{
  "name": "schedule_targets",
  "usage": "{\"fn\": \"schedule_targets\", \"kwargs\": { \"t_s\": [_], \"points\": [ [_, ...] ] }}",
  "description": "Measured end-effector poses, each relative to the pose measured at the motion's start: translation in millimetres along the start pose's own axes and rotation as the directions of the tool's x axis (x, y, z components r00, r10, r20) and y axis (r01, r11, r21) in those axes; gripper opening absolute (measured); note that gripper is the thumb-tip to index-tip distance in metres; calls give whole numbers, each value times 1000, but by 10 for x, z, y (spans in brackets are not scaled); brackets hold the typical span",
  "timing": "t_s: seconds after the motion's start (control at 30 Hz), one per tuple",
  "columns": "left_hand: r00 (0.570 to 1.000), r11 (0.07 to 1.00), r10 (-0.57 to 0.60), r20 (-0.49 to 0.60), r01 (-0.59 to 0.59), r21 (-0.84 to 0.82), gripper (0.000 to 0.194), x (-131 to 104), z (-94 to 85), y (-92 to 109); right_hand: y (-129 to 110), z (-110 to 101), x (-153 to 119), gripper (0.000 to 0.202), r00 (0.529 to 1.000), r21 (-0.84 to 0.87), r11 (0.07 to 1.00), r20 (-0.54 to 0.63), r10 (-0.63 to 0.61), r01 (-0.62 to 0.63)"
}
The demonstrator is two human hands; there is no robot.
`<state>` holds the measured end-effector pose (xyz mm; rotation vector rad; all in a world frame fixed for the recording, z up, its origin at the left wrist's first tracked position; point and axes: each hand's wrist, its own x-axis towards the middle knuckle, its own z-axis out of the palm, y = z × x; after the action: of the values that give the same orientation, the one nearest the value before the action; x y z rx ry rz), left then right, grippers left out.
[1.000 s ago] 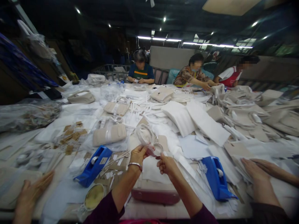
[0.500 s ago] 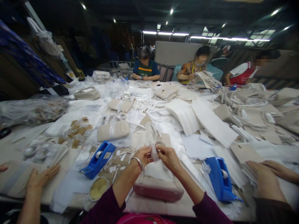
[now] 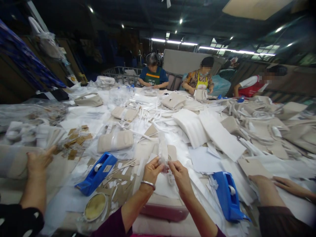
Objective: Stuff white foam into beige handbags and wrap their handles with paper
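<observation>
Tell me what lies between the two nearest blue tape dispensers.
Head view: brown card, white scraps, a red-based bag, and over it the left hand and right hand.

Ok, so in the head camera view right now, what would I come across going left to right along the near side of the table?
A co-worker's hand, a blue tape dispenser, your left hand, your right hand, a second blue tape dispenser, another co-worker's hand.
</observation>
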<state>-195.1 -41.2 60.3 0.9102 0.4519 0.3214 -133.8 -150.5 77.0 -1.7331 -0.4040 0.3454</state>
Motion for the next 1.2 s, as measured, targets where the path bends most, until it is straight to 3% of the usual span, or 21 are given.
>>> {"fn": "schedule_targets", "kwargs": {
  "t_s": [0.13, 0.33, 0.5, 0.63, 0.77, 0.87, 1.1, 1.2],
  "points": [
    [996, 995, 88, 16, -88, 44, 38, -12, 74, -110, 42, 92, 18, 31, 988, 198, 968, -10, 157, -152],
    [996, 995, 92, -9, -92, 47, 31, 27, 92, -159, 45, 136, 33, 38, 971, 406, 895, -59, 230, -187],
    [995, 994, 95, 4, -95, 60, 26, 31, 90, -162, 74, 156, 108, 32, 938, 602, 737, 61, 343, -308],
    [995, 995, 97, -24, -97, 27, 31, 42, 72, -164, 24, 147, 151, 26, 940, 553, 766, 118, 319, -329],
    [995, 998, 62, -81, -63, -9, 42, 77, 39, -155, -26, 72, 176, 19, 984, 343, 926, 126, 123, -159],
    [994, 998, 55, -89, -57, -13, 40, 102, 34, -147, 15, 14, 217, 19, 991, 172, 985, 135, -21, -3],
    [986, 996, 89, -140, -91, -4, 33, 156, 48, -117, -2, -16, 278, 17, 940, -109, 940, 149, -307, 324],
    [985, 995, 91, -144, -94, -11, 27, 166, 36, -91, -63, -36, 284, 16, 915, -145, 913, 200, -350, 380]
  ]
}}
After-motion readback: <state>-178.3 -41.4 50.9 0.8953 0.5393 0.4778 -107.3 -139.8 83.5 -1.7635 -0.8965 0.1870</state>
